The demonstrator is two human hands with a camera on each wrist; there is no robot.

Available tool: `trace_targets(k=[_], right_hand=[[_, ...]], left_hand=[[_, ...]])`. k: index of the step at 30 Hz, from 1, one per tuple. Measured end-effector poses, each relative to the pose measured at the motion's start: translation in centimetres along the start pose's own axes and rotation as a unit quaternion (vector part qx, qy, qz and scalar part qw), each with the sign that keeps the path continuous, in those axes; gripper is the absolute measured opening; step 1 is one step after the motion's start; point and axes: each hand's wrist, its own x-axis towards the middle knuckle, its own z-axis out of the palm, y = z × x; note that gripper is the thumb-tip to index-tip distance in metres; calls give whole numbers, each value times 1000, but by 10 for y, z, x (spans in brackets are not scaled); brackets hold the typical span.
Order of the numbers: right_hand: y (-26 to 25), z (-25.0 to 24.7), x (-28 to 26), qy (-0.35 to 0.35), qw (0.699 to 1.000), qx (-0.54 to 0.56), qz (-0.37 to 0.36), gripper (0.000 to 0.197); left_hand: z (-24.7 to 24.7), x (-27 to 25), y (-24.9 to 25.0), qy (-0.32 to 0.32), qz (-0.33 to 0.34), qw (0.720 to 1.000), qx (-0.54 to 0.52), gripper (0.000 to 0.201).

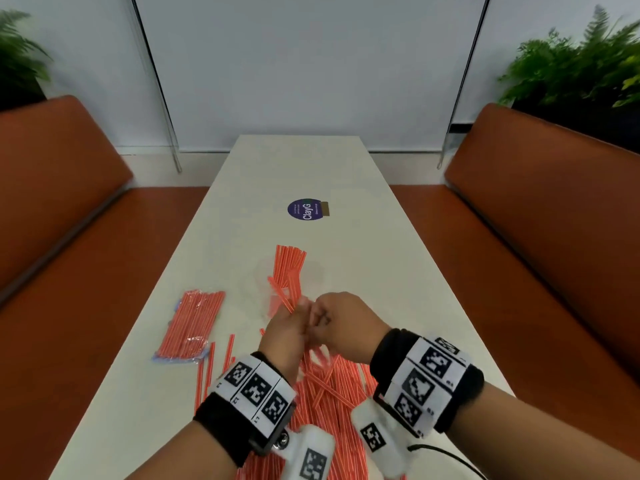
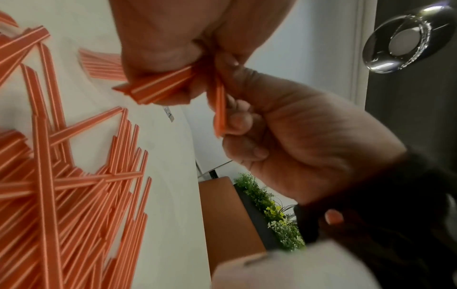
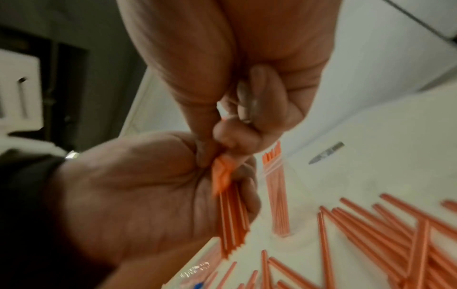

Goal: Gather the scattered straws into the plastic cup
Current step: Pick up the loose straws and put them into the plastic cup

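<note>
Orange striped straws (image 1: 329,386) lie scattered in a heap on the white table (image 1: 398,271), under my wrists. Beyond my hands stands a clear plastic cup (image 1: 264,271) holding a bunch of upright straws (image 1: 290,263). My left hand (image 1: 284,327) grips a small bundle of straws (image 1: 280,294) that sticks up toward the cup. My right hand (image 1: 341,318) meets it, fingers curled and pinching straws (image 2: 220,109) at the same bundle. In the right wrist view the bundle (image 3: 232,215) lies in the left palm (image 3: 148,185). Both hands hover above the table.
A sealed clear bag of straws (image 1: 194,323) lies at the left of the table, with loose straws beside it. A round purple sticker (image 1: 304,209) sits farther back. Orange benches (image 1: 69,237) flank the table, with plants behind them.
</note>
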Motion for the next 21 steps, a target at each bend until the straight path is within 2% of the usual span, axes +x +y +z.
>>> trace_targets(k=[2, 4, 6, 9, 11, 14, 18, 19, 21], right_hand=[[-1, 6, -4, 9, 999, 52, -2, 13], [3, 8, -7, 25, 997, 80, 0, 21], [8, 7, -11, 43, 995, 90, 0, 20], [19, 7, -16, 71, 993, 99, 11, 14], [27, 9, -20, 78, 992, 101, 25, 10], [38, 12, -26, 75, 990, 110, 43, 7], [47, 10, -34, 76, 989, 107, 62, 9], [49, 8, -35, 79, 989, 105, 68, 10], [52, 4, -37, 85, 988, 102, 80, 9]], left_hand=[[-7, 5, 11, 68, 23, 997, 41, 32], [-14, 16, 29, 117, 82, 988, 64, 32], [-22, 33, 47, 154, 140, 977, 55, 32], [-31, 57, 62, 177, 176, 966, 63, 31], [-35, 74, 57, 172, 168, 967, 87, 34], [-44, 96, 35, 179, 123, 959, 183, 39], [-53, 111, 13, 165, 43, 921, 351, 37], [-54, 112, 11, 162, 29, 915, 368, 40], [-55, 112, 11, 162, 11, 927, 337, 47]])
